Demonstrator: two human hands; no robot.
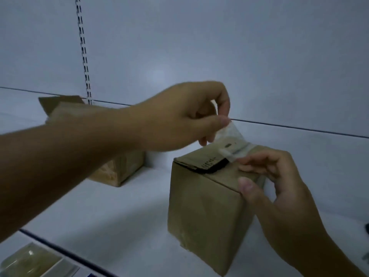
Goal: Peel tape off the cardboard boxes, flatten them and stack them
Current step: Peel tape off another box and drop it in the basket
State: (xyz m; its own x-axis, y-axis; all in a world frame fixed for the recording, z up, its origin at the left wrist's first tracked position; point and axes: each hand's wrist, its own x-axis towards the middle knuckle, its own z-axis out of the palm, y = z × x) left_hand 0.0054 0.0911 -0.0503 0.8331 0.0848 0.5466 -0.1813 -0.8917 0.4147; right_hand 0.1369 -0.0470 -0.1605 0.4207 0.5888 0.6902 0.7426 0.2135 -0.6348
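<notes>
A brown cardboard box [205,208] stands on the white shelf [123,206] at centre right. A strip of clear tape [231,136] runs over its top and lifts off at the far end. My left hand [185,116] reaches across from the left and pinches the raised end of the tape between thumb and forefinger, above the box. My right hand [279,188] grips the box's near right top corner, thumb on the front face and fingers curled on the top. One top flap gapes a little, showing a dark slit.
A second cardboard box [111,168] with a raised flap sits behind my left forearm at the left. A slotted metal upright [83,50] runs up the white back wall. Tape-wrapped packages [30,260] lie below the shelf's front edge at bottom left.
</notes>
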